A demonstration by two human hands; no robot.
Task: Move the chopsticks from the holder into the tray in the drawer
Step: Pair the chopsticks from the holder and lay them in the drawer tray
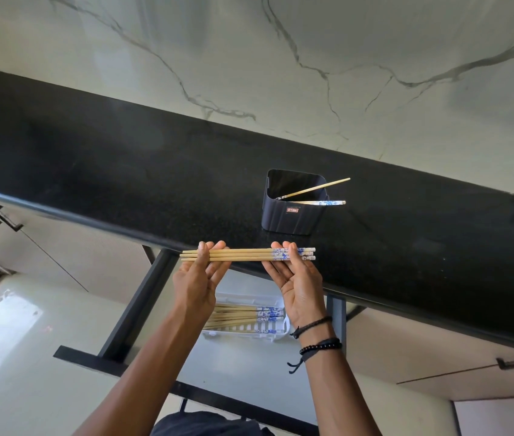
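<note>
Both hands sit closest to the lens, left hand (197, 280) and right hand (296, 280), each grip pinched on one end of three level chopsticks (247, 255) above the counter (123, 171) edge. Carry step, I'd say. Next: lower them toward 6 o'clock into the tray (249, 336) in the open drawer (243, 366). Two more wait in the holder (291, 212) at 12 o'clock.
</note>
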